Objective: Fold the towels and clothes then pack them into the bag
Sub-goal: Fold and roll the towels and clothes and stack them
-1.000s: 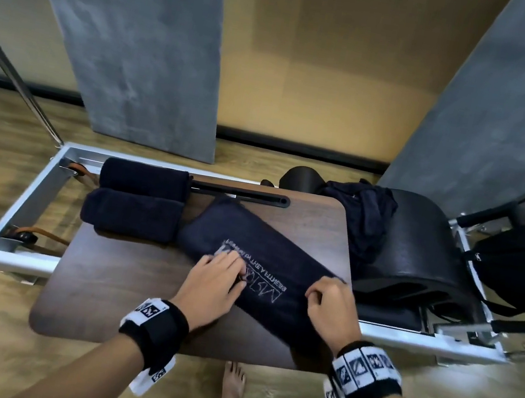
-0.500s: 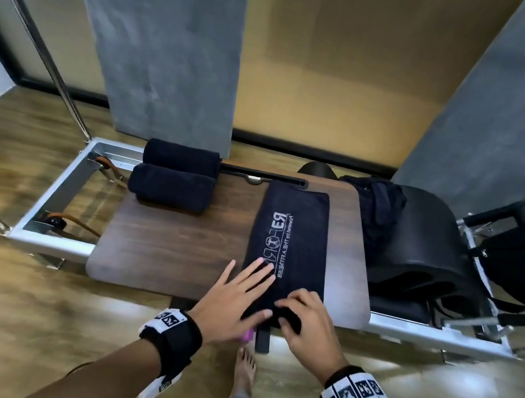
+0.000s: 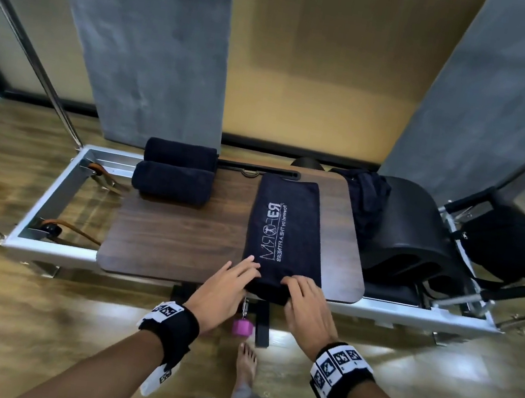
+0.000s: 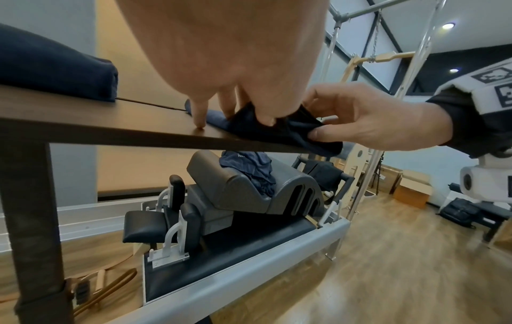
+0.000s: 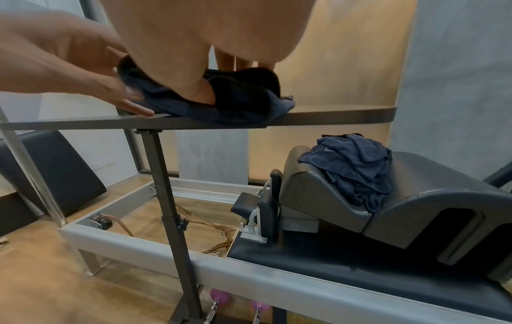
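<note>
Both hands work the near end of the dark towel [image 3: 286,234], which lies lengthwise on the wooden table [image 3: 178,237]. The left hand [image 3: 224,291] pinches its near-left corner; the right hand [image 3: 307,305] grips the bunched near-right edge, overhanging the table's front rim. Bare tabletop lies left of the towel.

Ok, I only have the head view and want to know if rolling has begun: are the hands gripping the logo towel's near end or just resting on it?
Observer: Gripping. The left wrist view shows the right hand pinching the towel at its bunched end, thumb at its edge, fingers on top.
Operator: And the left hand?
Observer: Its index fingertip touches the bare table beside the towel; thumb and other fingers pinch the cloth.
Operator: More to fold?
Observer: Yes; the right wrist view shows pale print on the crumpled cloth on the barrel.
</note>
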Action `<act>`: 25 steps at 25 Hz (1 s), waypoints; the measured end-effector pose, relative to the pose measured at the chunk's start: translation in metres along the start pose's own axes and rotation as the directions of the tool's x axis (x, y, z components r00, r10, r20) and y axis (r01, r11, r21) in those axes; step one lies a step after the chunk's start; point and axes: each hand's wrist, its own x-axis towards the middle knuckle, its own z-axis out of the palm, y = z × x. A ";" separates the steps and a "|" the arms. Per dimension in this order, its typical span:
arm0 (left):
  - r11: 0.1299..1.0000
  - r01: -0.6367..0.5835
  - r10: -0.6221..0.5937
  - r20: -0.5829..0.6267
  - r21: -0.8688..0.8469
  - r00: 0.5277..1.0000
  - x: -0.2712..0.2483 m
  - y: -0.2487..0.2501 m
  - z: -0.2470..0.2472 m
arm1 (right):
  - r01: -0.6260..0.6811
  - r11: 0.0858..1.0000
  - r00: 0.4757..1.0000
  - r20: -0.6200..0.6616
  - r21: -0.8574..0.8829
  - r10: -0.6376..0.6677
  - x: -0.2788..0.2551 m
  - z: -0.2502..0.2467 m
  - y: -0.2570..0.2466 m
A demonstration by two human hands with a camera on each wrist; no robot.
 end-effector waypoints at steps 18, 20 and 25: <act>0.976 0.202 -0.212 -0.124 -0.085 0.969 0.021 -0.003 -0.002 | -0.112 0.950 0.992 0.085 0.292 0.091 0.040 -0.007 0.018; 0.987 0.129 -0.144 -0.172 -0.094 0.975 0.022 0.001 -0.004 | -0.208 0.872 0.978 0.101 0.443 0.182 0.048 -0.010 0.024; 0.976 0.072 -0.128 -0.274 -0.207 0.953 0.026 0.000 -0.009 | -0.194 0.865 0.981 0.064 0.462 0.186 0.058 -0.006 0.037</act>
